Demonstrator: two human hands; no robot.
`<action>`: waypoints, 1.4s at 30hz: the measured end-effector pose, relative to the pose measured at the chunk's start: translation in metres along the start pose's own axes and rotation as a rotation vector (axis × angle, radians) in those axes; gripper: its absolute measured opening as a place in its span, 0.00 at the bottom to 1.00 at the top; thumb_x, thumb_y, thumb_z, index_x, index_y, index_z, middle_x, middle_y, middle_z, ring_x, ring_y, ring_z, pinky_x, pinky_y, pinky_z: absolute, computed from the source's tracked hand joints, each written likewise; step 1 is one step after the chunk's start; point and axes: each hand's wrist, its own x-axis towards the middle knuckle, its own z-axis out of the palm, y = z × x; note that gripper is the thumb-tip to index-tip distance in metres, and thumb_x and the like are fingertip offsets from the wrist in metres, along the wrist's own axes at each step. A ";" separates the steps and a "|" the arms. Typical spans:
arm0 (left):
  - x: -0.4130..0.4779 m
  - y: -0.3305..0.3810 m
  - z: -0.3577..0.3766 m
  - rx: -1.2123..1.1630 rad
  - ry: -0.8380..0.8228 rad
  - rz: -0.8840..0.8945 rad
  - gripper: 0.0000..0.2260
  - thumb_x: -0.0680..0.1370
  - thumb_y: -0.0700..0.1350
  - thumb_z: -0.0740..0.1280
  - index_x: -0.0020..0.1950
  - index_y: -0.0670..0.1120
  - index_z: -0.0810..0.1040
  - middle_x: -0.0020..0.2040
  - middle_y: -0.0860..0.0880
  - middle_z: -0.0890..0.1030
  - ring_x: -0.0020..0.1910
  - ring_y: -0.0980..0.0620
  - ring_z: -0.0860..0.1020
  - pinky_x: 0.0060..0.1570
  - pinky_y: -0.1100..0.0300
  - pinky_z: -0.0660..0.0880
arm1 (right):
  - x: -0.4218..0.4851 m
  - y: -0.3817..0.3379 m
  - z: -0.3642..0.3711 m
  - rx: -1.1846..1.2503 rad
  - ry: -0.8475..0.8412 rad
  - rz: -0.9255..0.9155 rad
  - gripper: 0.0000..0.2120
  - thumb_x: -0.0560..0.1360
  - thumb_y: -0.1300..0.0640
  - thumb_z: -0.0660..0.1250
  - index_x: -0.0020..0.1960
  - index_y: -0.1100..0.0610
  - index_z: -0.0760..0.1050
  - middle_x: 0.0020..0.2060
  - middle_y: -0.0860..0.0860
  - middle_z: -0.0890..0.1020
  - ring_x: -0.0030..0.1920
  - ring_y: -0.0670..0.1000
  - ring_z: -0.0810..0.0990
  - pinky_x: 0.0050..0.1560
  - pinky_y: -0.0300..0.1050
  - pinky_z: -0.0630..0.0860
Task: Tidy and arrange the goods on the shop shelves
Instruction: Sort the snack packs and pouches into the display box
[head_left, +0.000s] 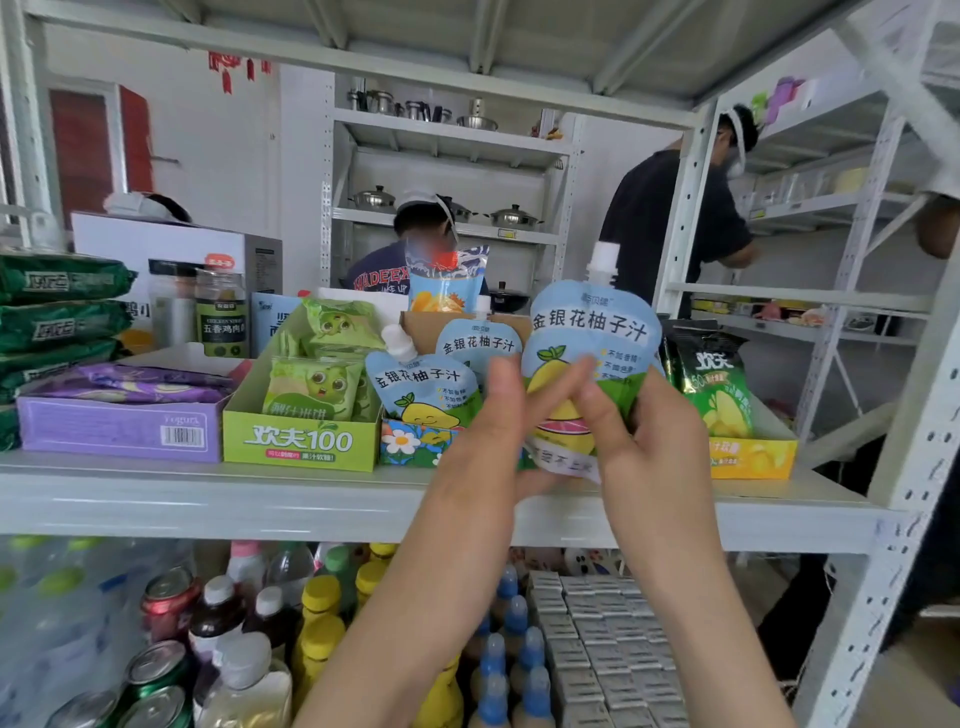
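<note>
I hold a light-blue juice pouch (592, 332) with a white cap upright in front of the shelf. My right hand (639, 431) grips its lower part with thumb on the front. My left hand (493, 415) holds its lower left edge, fingers reaching across the front. Two more pouches of the same kind (415, 382) (475, 340) stand behind in a flowered display box (410, 441) on the grey shelf (260, 499).
Left of the flowered box stand a green candy box (301, 441) and a purple box (114, 428). A yellow box with green snack bags (722, 384) stands at the right. Bottles and cans (218, 623) fill the lower shelf. Two people work behind the shelving.
</note>
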 end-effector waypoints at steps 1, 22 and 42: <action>0.002 -0.001 0.004 0.002 0.005 -0.032 0.16 0.88 0.46 0.54 0.68 0.59 0.77 0.61 0.73 0.78 0.67 0.76 0.68 0.53 0.69 0.77 | 0.001 0.006 0.001 0.038 0.026 0.029 0.06 0.83 0.55 0.67 0.58 0.54 0.79 0.45 0.46 0.85 0.45 0.46 0.83 0.44 0.43 0.79; 0.001 -0.034 -0.050 0.500 0.655 0.142 0.18 0.79 0.39 0.68 0.66 0.53 0.69 0.64 0.54 0.68 0.65 0.57 0.70 0.55 0.52 0.77 | 0.020 0.048 0.047 0.063 0.150 0.011 0.12 0.83 0.57 0.66 0.66 0.49 0.75 0.57 0.45 0.83 0.59 0.47 0.81 0.60 0.52 0.79; 0.006 -0.056 -0.054 0.727 0.514 -0.036 0.10 0.77 0.53 0.72 0.57 0.54 0.78 0.50 0.54 0.76 0.45 0.61 0.76 0.44 0.56 0.75 | 0.008 0.066 0.040 -0.838 0.248 -0.046 0.10 0.73 0.61 0.73 0.51 0.56 0.75 0.46 0.53 0.78 0.47 0.57 0.72 0.46 0.54 0.67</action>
